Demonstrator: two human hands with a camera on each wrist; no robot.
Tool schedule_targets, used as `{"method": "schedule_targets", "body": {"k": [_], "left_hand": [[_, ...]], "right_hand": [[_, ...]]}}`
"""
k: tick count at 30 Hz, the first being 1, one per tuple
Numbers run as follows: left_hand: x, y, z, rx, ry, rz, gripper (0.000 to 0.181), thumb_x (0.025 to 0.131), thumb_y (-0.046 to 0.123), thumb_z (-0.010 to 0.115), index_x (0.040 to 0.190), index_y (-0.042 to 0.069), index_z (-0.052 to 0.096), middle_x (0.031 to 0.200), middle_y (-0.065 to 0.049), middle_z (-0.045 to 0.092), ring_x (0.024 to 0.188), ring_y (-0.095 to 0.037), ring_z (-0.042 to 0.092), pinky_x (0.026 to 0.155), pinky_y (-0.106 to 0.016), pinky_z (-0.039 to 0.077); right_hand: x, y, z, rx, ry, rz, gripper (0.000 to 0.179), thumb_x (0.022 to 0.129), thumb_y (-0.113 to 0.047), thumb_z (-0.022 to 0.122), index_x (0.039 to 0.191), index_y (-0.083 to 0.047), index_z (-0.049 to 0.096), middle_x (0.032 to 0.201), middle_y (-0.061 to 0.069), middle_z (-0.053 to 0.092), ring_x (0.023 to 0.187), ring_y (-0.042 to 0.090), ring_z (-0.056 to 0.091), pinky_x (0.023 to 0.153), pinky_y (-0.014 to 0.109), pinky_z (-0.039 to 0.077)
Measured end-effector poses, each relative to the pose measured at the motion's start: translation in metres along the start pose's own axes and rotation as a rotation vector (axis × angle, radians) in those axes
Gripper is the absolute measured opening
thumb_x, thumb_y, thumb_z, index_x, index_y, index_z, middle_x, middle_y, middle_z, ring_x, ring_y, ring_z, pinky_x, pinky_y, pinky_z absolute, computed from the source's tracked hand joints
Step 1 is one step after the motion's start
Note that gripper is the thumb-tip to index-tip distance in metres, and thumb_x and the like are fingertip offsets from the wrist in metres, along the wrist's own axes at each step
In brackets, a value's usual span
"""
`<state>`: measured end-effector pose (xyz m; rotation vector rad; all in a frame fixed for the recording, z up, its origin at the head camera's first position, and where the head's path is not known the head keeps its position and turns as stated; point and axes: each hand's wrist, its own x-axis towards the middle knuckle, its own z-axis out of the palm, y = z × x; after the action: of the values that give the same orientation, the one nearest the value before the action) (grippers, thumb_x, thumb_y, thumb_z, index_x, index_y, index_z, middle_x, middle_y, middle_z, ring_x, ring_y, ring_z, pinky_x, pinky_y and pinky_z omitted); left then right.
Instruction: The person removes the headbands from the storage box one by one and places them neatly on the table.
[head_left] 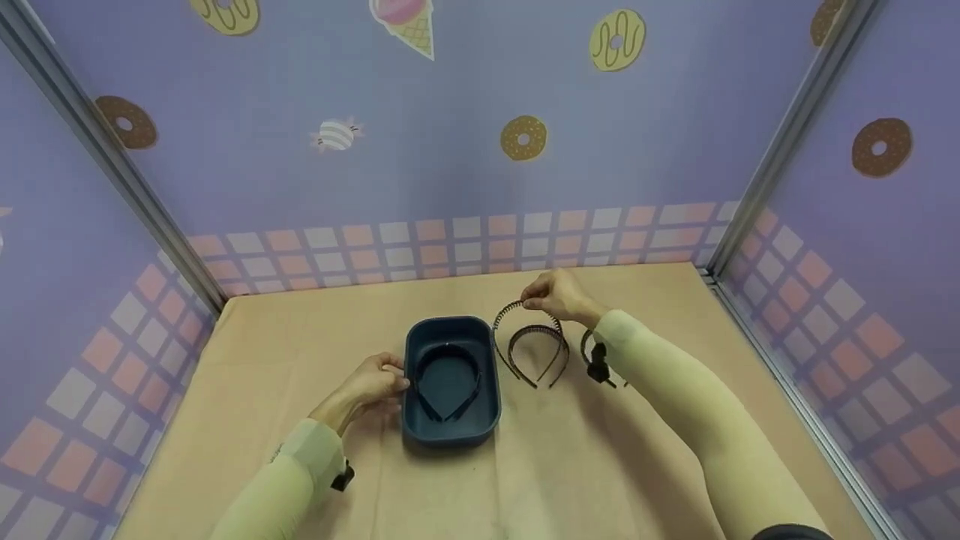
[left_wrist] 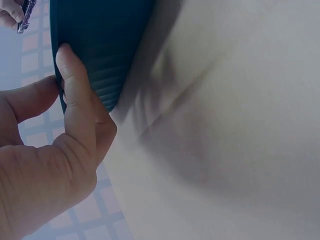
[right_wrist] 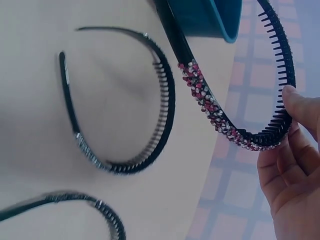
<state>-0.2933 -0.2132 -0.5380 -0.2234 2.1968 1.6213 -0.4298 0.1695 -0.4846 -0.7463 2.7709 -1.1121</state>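
Note:
A dark teal plastic bin (head_left: 451, 433) stands on the table with one dark headband (head_left: 448, 349) lying inside it. My left hand (head_left: 375, 381) pinches the bin's left rim between thumb and fingers, as the left wrist view also shows. To the right of the bin, my right hand (head_left: 559, 295) holds up a black toothed headband (right_wrist: 212, 111) by its curved top, thumb on the inner teeth. Pink and clear stones cover part of its outer side. Below it on the table lies another black toothed headband (right_wrist: 167, 100) with silvery stones.
A further headband (right_wrist: 107, 212) lies on the table to the right, partly hidden under my right forearm in the head view. The tan-covered table (head_left: 300, 330) meets purple walls (head_left: 450, 180) printed with donuts and tiles at the back and sides.

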Motion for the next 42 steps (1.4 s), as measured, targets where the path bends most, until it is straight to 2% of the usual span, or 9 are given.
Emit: {"method": "schedule_targets", "body": {"k": [11,19,23,29,37,42], "left_hand": [[0.001,-0.001,0.0,0.004,0.004,-0.006,0.038,0.1,0.002,0.067,0.136,0.002,0.056,0.118,-0.008,0.062,0.091,-0.019,0.066,0.074,-0.038,0.066],[-0.001,-0.001,0.0,-0.005,-0.002,-0.003,0.039,0.1,0.002,0.068,0.137,0.001,0.055,0.114,-0.006,0.063,0.091,-0.018,0.066,0.073,-0.037,0.066],[-0.002,-0.001,0.0,-0.009,-0.008,-0.004,0.039,0.1,0.002,0.067,0.137,0.002,0.056,0.106,-0.005,0.063,0.091,-0.018,0.066,0.073,-0.037,0.066],[0.0,-0.003,0.001,-0.011,0.0,0.027,0.038,0.099,0.001,0.067,0.135,-0.001,0.056,0.104,-0.004,0.06,0.088,-0.018,0.065,0.07,-0.035,0.064],[-0.001,-0.001,0.001,0.002,-0.001,0.031,0.038,0.099,0.001,0.067,0.135,-0.001,0.057,0.105,-0.005,0.063,0.089,-0.019,0.066,0.072,-0.037,0.065],[0.0,-0.002,0.001,-0.003,-0.002,0.036,0.037,0.099,0.0,0.067,0.134,-0.002,0.056,0.103,-0.004,0.06,0.09,-0.019,0.063,0.073,-0.038,0.064]], "right_hand": [[-0.015,0.023,-0.011,0.024,0.023,0.099,0.014,0.101,-0.01,0.084,0.113,-0.006,0.089,0.121,0.018,0.084,0.115,0.037,0.079,0.106,0.052,0.064],[-0.024,0.037,-0.022,0.051,0.018,0.173,0.016,0.102,-0.01,0.082,0.117,-0.006,0.087,0.129,0.019,0.082,0.124,0.039,0.076,0.11,0.052,0.063],[-0.029,0.046,-0.028,0.047,0.033,0.164,0.015,0.102,-0.009,0.082,0.115,-0.004,0.088,0.128,0.02,0.082,0.122,0.04,0.076,0.108,0.053,0.063],[-0.036,0.06,-0.034,0.006,0.066,0.137,0.014,0.101,-0.008,0.083,0.113,-0.002,0.088,0.124,0.021,0.083,0.116,0.04,0.077,0.104,0.054,0.064],[-0.045,0.071,-0.044,0.002,0.067,0.15,0.016,0.102,-0.006,0.081,0.115,0.001,0.086,0.127,0.025,0.081,0.121,0.045,0.076,0.107,0.056,0.063],[-0.051,0.08,-0.051,-0.008,0.06,0.176,0.016,0.102,-0.006,0.08,0.115,0.001,0.086,0.127,0.024,0.081,0.119,0.041,0.076,0.104,0.05,0.064]]}}
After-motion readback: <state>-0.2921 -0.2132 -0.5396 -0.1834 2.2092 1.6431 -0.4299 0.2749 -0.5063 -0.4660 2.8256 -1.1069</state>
